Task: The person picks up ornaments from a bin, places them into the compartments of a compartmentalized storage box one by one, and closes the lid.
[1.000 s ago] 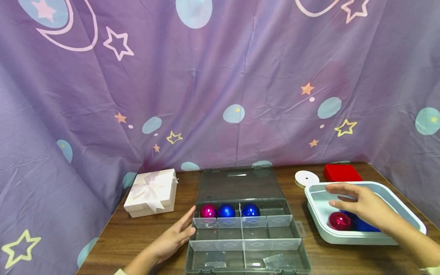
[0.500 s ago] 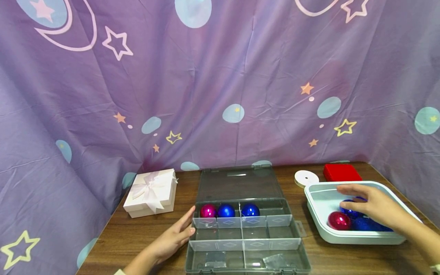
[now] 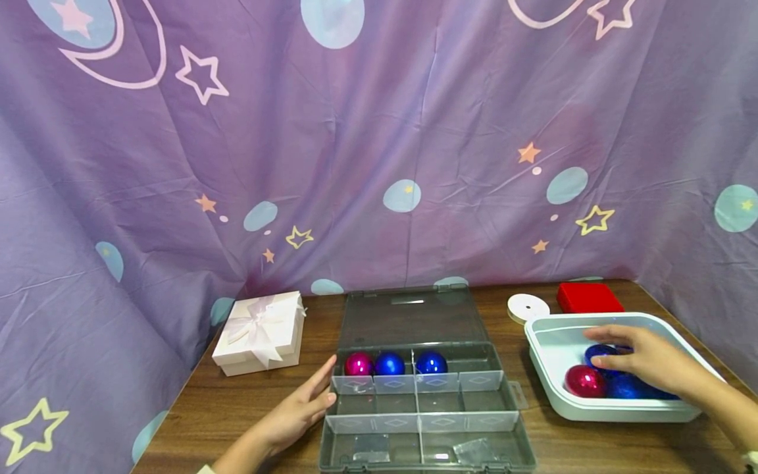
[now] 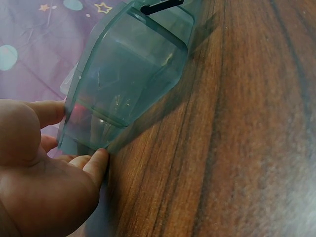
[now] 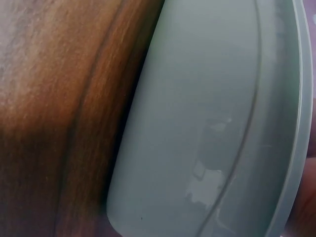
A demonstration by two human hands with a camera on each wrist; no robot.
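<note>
My left hand (image 3: pixel 291 413) lies against the left side of a clear grey compartment box (image 3: pixel 348 442), lid folded back; in the left wrist view its fingertips touch the box's end wall (image 4: pixel 128 64). A magenta ball (image 3: pixel 358 364) and two blue balls (image 3: pixel 431 363) sit in the box's back row. Over a pale plastic tub (image 3: pixel 556 409) on the right, my right hand (image 3: pixel 654 361) reaches in, fingers spread round a blue ball (image 3: pixel 595 355), the thumb overlapping it. A shiny red ball (image 3: pixel 585 382) and more blue balls (image 3: pixel 628 387) lie beside it, partly hidden by the hand.
A white gift box (image 3: pixel 260 329) with a ribbon stands at the left. Behind the tub are a white ribbon spool (image 3: pixel 527 307) and a red box (image 3: pixel 589 298). Small clear packets (image 3: pixel 372 447) lie in the box's front row. A purple curtain (image 3: pixel 379 145) hangs behind the table.
My right hand has shifted right over the tub, then sunk slightly toward the blue ball, uncovering more of the balls. The left hand and compartment box have stayed in place.
</note>
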